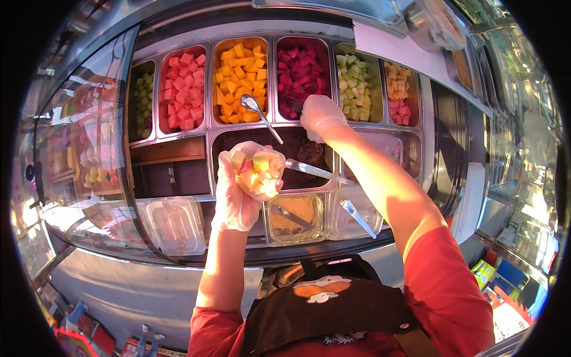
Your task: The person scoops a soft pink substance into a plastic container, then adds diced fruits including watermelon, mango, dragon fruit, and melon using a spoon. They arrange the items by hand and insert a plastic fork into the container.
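My left hand (pixel 235 205), in a clear plastic glove, is closed around a small cup of diced fruit (pixel 260 171) in pale, yellow and green pieces; the cup's wall is mostly hidden. Also gloved, my right hand (pixel 322 114) is closed at the near edge of the magenta dragon fruit cubes (pixel 303 68). From its fingers a spoon (pixel 290 108) reaches down among the cubes, its handle mostly hidden. Just left, a metal spoon (pixel 252 104) rests on the mango cubes (pixel 241 62), its handle hanging over the near rim.
Watermelon (pixel 184 89), green melon (pixel 354 86), grapes (pixel 143 98) and orange cubes (pixel 397 80) fill neighbouring metal pans. Dark food (pixel 309 152) lies nearer, with a long-handled utensil (pixel 318 171) across it. Lidded clear tubs (pixel 175 223) line the front edge. A glass panel (pixel 89 137) stands left.
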The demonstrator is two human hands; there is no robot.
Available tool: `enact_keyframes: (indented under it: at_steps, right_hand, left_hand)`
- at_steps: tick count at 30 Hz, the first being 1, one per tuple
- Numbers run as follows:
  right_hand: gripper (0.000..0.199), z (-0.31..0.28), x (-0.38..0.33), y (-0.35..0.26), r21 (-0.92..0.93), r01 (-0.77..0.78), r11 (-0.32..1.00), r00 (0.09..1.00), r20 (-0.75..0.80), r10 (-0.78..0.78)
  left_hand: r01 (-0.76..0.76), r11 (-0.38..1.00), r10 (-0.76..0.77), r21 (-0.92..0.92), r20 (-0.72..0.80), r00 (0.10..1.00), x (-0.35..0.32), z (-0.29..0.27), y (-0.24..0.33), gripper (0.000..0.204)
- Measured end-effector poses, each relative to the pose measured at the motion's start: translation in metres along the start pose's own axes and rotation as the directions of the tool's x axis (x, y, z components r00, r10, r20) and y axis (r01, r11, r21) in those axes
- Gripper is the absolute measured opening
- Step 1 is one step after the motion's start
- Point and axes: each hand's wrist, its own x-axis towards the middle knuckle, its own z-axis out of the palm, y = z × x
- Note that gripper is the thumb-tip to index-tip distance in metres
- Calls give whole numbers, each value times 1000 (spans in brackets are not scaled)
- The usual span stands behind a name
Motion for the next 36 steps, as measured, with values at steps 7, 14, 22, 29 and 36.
enact_keyframes:
  at_steps: [7, 14, 22, 29, 36]
  right_hand:
    - [8, 11, 44, 16, 380, -263, 887, 956, 225, 187]
    - [12, -11, 0, 73, 897, -310, 316, 907, 379, -185]
    - [18, -27, -107, 14, 949, 95, 302, 994, -75, -77]
    - [60, 36, -122, -6, -319, 336, 886, 627, -626, -464]
    - [70, 7, -117, 5, -372, 430, 823, 610, -553, -568]
  left_hand:
    - [28, 999, -25, -23, 100, 995, 12, -2, 2, 72]
    - [-4, 997, 18, -78, 180, 983, 36, -11, 3, 66]
    - [-15, 997, 34, -71, 272, 962, 77, 14, -1, 59]
    - [-61, 991, 90, -117, 265, 960, 80, 34, 1, 58]
    - [-21, 971, 98, -239, 315, 944, 74, 8, 11, 55]
